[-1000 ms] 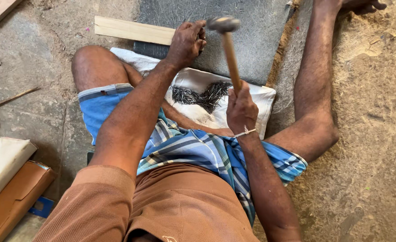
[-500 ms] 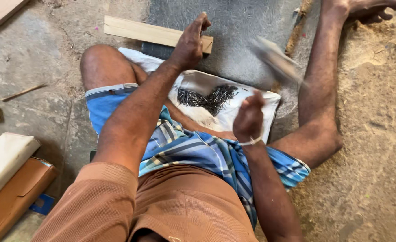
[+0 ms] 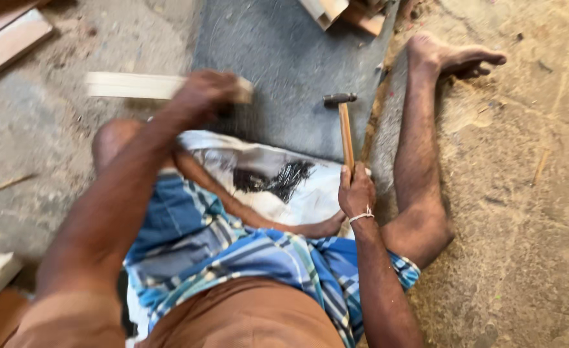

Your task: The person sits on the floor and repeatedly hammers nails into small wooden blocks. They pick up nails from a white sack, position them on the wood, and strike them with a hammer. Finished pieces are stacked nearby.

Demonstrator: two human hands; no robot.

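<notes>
- Gripping a hammer (image 3: 344, 132) by the lower handle: right hand (image 3: 355, 192), fingers closed around it, head resting on the grey slab (image 3: 265, 58).
- Reaching to a wood strip (image 3: 136, 85) lying on the floor: left hand (image 3: 204, 96), blurred, grip impossible to judge.
- Lying on white cloth (image 3: 310, 193) between the legs: nails (image 3: 278, 179).
</notes>
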